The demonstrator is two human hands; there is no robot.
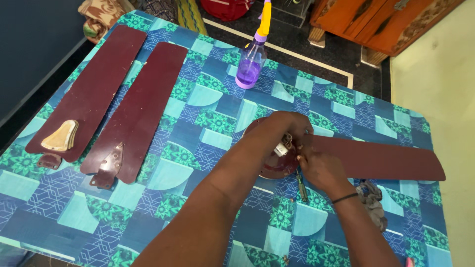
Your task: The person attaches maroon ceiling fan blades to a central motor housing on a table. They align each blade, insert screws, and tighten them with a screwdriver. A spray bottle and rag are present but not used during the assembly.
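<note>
Head view: your left hand (289,126) cupping fan hub (277,163) at bench (208,99) centre, your right hand (319,168) pinching blade (381,160) root. Hub looking heavy, rigid; blade thin, long, likely flexing. You gripping best near root, not tip.

Tabletop (198,99) cloth: blue and teal patchwork w/ green floral squares, white line grids. Three fan blades, all dark maroon: two at left (94,89) (143,109), one at right (386,160). Motor hub (277,165) maroon. Spray bottle (251,62): clear purple, yellow nozzle. Rag (373,200) grey. Cabinet (381,22) orange-brown wood.
</note>
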